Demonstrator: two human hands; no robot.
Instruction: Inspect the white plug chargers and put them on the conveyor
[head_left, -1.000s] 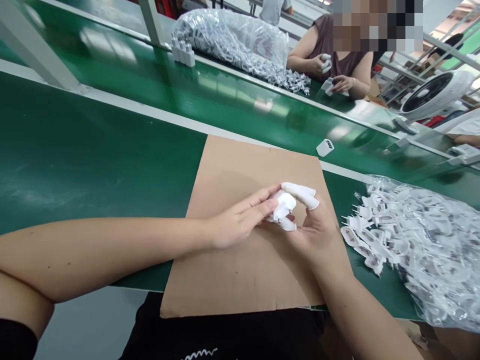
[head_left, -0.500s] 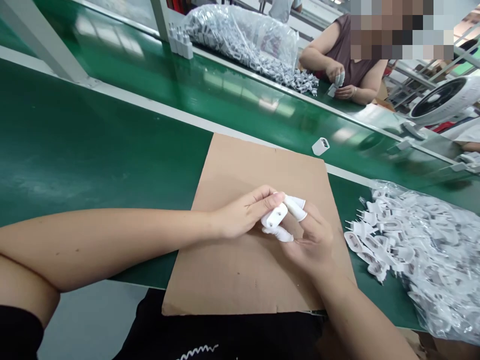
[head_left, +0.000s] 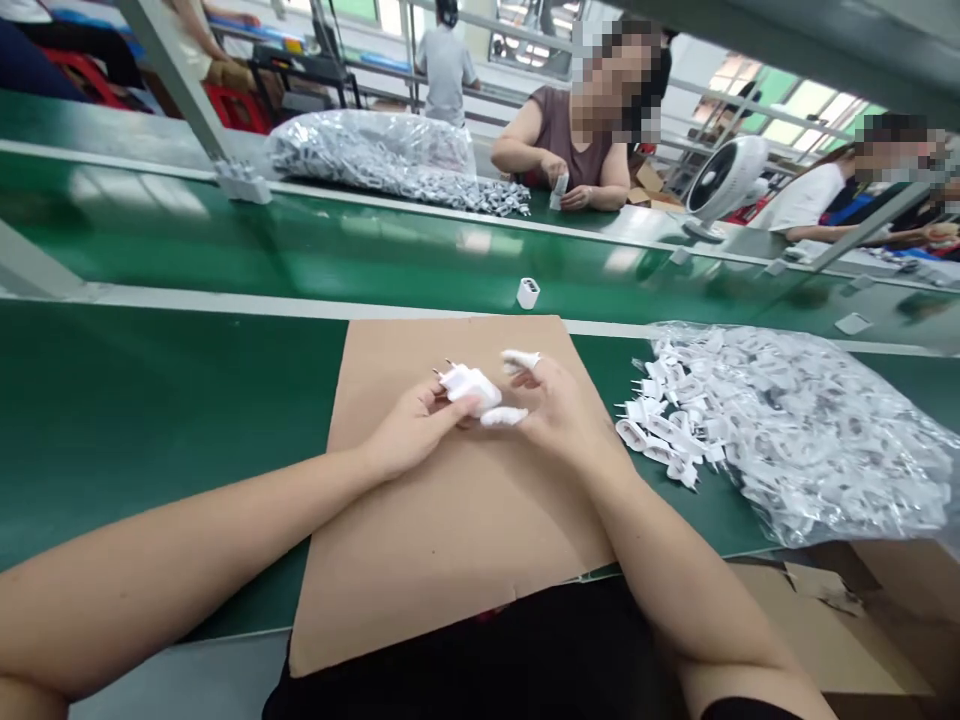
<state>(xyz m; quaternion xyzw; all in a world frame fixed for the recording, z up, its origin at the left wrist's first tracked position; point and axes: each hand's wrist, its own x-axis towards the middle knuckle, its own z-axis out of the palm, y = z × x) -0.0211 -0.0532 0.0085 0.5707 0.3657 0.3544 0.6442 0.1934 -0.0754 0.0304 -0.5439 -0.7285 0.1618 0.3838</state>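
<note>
Left hand (head_left: 409, 432) grips white plug (head_left: 472, 388), frame centre — right hand (head_left: 562, 410) spread, contact unclear; slack pinch could drop it.

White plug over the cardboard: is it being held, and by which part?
The left hand holds the white plug by its body, between thumb and fingers, pins sticking out. Whether the right hand touches it cannot be told.
</note>
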